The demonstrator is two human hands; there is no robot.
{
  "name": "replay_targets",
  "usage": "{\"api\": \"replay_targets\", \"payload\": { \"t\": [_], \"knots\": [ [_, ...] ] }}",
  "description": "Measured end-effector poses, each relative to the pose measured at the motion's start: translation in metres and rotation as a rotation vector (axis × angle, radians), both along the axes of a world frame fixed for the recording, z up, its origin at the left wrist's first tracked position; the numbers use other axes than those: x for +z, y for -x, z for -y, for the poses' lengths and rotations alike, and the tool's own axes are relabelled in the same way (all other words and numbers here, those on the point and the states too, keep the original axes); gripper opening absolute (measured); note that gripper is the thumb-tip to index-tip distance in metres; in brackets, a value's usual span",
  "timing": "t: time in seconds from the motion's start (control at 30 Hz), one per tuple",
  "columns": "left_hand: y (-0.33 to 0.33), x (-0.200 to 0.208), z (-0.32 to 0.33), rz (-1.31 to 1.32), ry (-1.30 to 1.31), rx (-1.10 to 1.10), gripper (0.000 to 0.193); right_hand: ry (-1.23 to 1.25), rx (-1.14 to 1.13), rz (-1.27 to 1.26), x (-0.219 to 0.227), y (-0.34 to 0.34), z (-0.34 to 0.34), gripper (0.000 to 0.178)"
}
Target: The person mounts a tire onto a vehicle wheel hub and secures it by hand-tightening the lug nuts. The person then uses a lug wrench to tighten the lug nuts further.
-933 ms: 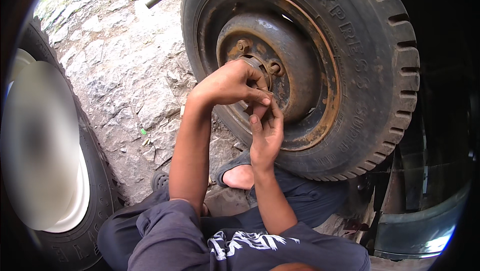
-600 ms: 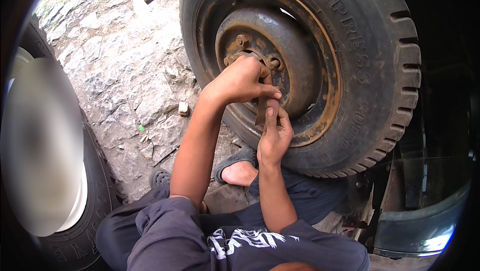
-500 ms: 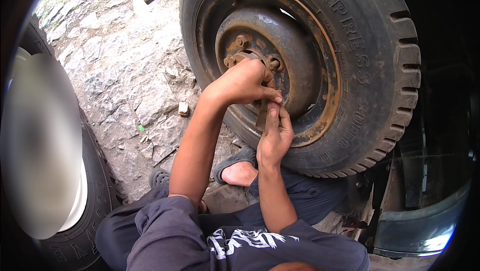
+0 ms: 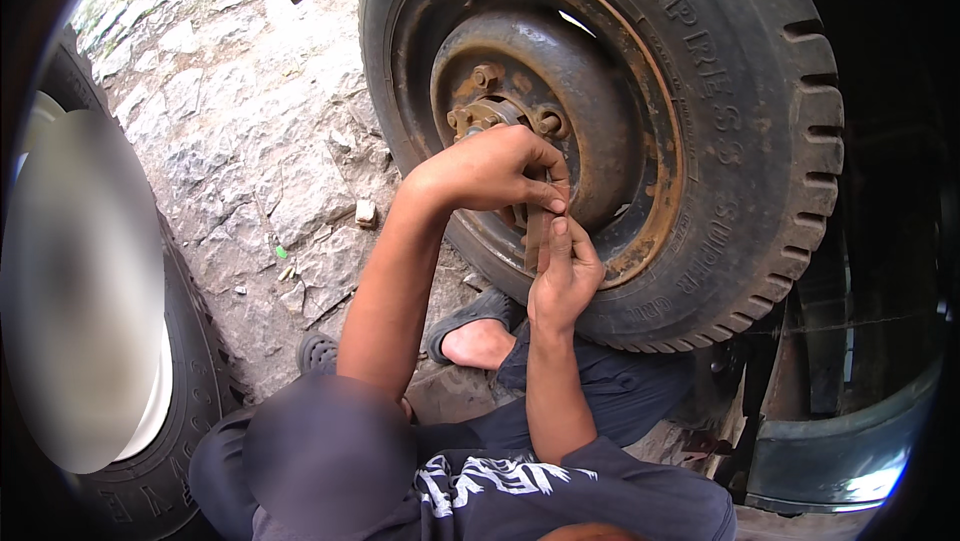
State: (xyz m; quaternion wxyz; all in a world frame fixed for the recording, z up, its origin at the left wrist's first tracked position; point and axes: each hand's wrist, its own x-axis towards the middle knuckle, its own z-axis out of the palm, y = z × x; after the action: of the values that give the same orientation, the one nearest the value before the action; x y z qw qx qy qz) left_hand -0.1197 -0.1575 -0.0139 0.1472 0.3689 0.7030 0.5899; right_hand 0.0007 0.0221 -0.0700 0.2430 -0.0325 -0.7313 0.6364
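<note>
A thin, flat brownish strip point(image 4: 537, 241) is pinched between my two hands in front of the wheel; its exact kind I cannot make out. My left hand point(image 4: 508, 169), bent at the wrist, is closed with thumb and fingertips at the strip's upper end. Just below, my right hand point(image 4: 566, 276) is closed too, its thumb pressed against the fingers on the strip. Behind them is a rusty wheel rim point(image 4: 660, 166) with a protruding hub point(image 4: 490, 111) and several bolts. My left wrist and hand cover the lower part of that hub.
A large black tyre point(image 4: 725, 131) surrounds the rim. Rough stony ground point(image 4: 250, 131) lies to the left, with a small block point(image 4: 366, 212) on it. Another tyre point(image 4: 190, 341) stands at the far left. A dark sandal point(image 4: 470, 321) on a foot sits below the wheel.
Both hands have shifted slightly right, away from the hub, and the strip has moved with them. More of the hub's centre now shows above my left hand.
</note>
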Motion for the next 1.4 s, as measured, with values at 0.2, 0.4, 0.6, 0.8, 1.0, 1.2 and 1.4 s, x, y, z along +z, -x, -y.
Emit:
{"api": "replay_targets", "payload": {
  "t": [0.2,0.4,0.6,0.8,1.0,1.2,1.4],
  "knots": [
    [0.001,-0.007,-0.001,-0.115,-0.002,0.069,0.036,-0.017,0.119,0.029,0.0,0.001,-0.01,0.035],
    [0.001,-0.001,-0.005,-0.11,0.162,0.15,0.046,0.017,0.032,-0.035,0.002,0.004,0.005,0.038],
    [0.0,-0.009,-0.004,-0.114,-0.11,0.103,0.033,0.094,0.05,0.04,0.012,-0.001,0.005,0.035],
    [0.002,-0.003,0.001,0.161,-0.047,-0.041,0.019,0.023,0.029,0.016,0.004,-0.002,-0.009,0.03],
    [-0.002,0.003,0.008,0.189,0.002,-0.079,0.019,-0.175,0.055,-0.073,0.006,0.002,-0.012,0.029],
    [-0.002,0.001,0.013,0.329,-0.044,-0.148,0.018,-0.507,0.047,-0.184,0.011,0.0,-0.013,0.023],
    [0.0,-0.002,0.02,0.204,-0.031,-0.145,0.019,-0.431,0.15,-0.172,0.008,0.0,-0.008,0.025]
  ]
}}
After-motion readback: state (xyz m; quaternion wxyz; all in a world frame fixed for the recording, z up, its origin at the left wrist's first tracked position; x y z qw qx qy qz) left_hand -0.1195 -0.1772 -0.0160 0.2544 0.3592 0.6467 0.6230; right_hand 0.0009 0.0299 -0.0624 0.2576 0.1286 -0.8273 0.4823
